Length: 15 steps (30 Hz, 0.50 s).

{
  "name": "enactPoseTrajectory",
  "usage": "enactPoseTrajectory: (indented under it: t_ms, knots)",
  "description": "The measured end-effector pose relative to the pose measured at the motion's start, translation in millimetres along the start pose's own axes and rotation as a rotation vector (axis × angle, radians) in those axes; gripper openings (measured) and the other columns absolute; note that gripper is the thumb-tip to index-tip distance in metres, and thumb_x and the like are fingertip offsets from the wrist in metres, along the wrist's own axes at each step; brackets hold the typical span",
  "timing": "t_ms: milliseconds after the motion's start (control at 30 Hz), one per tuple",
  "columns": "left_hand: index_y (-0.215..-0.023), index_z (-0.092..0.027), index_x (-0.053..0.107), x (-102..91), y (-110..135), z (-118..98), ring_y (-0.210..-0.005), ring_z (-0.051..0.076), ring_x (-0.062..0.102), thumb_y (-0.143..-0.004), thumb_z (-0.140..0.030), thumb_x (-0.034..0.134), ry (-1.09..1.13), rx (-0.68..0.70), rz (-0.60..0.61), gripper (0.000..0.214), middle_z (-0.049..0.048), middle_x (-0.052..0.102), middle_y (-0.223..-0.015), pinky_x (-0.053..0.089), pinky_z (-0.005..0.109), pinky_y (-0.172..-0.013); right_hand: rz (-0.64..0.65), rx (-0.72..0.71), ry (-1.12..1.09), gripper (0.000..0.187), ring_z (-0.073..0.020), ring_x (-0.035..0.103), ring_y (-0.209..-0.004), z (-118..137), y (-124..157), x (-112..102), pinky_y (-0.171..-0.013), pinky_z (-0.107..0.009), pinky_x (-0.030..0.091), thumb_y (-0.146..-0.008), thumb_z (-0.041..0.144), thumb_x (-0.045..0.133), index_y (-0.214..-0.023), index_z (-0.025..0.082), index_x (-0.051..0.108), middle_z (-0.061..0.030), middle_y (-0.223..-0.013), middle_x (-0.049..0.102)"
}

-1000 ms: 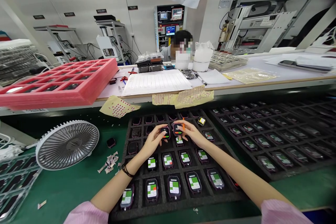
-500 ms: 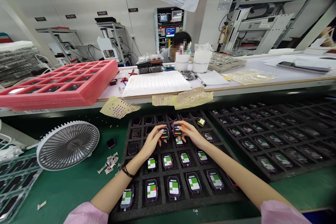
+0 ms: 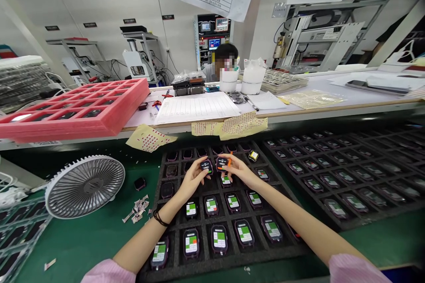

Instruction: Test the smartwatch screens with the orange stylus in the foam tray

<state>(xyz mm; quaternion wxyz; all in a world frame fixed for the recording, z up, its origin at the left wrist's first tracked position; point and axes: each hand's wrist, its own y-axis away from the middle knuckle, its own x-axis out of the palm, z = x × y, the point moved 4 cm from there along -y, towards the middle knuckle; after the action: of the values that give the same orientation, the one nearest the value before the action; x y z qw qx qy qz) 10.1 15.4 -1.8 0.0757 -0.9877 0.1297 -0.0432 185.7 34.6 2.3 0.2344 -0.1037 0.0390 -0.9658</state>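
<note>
A black foam tray [image 3: 166,230] lies in front of me with several small watch bodies, their screens lit green, white and red. My left hand [image 3: 191,180] pinches one watch body [image 3: 206,166] above the tray's far rows. My right hand [image 3: 239,170] grips a second watch body [image 3: 221,163] right beside it, with a thin orange stick [image 3: 230,159] between its fingers. The two devices are held close together, side by side. A black hair band sits on my left wrist.
A white fan [image 3: 85,184] lies on the green mat at the left, with paper scraps [image 3: 137,207] and a loose watch body [image 3: 140,183] near it. Another black tray [image 3: 335,172] of devices sits right. A pink foam tray [image 3: 76,108] and papers rest on the shelf; a person works behind.
Both hands have lifted the two watch bodies slightly up and away from the tray. The view has tipped a little upward.
</note>
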Motion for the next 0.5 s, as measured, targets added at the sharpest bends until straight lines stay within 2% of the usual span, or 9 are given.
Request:
enactPoseTrajectory:
  t_ms: [267, 367, 500]
  knots:
    - [-0.122, -0.02, 0.047, 0.8, 3.3, -4.1, -0.074, 0.013, 0.059, -0.077, -0.035, 0.064, -0.104, 0.009, -0.012, 0.05, 0.0089, 0.058, -0.108, 0.041, 0.018, -0.049, 0.039, -0.011, 0.031, 0.048, -0.0129, 0.063, -0.065, -0.1, 0.6, 4.0, -0.042, -0.018, 0.046, -0.076, 0.029, 0.068, -0.119, 0.021, 0.048, 0.0015, -0.074, 0.055]
    - [-0.119, -0.02, 0.048, 0.7, 3.2, -5.7, -0.071, 0.012, 0.058, -0.077, -0.036, 0.064, -0.116, 0.014, -0.022, 0.048, 0.0076, 0.058, -0.103, 0.041, 0.018, -0.048, 0.029, -0.013, 0.023, 0.046, -0.0133, 0.064, -0.065, 1.0, 0.7, 3.2, -0.042, -0.018, 0.046, -0.077, 0.031, 0.067, -0.118, 0.021, 0.049, 0.0014, -0.075, 0.054]
    - [-0.119, -0.017, 0.048, 1.3, 2.6, -9.4, -0.066, 0.011, 0.059, -0.082, -0.041, 0.057, -0.08, 0.003, -0.01, 0.045, 0.0069, 0.058, -0.097, 0.04, 0.018, -0.047, -0.003, -0.017, 0.049, 0.042, -0.0112, 0.061, -0.057, 1.0, -0.1, -0.1, -0.04, -0.018, 0.044, -0.078, 0.034, 0.064, -0.115, 0.02, 0.052, 0.0032, -0.071, 0.052]
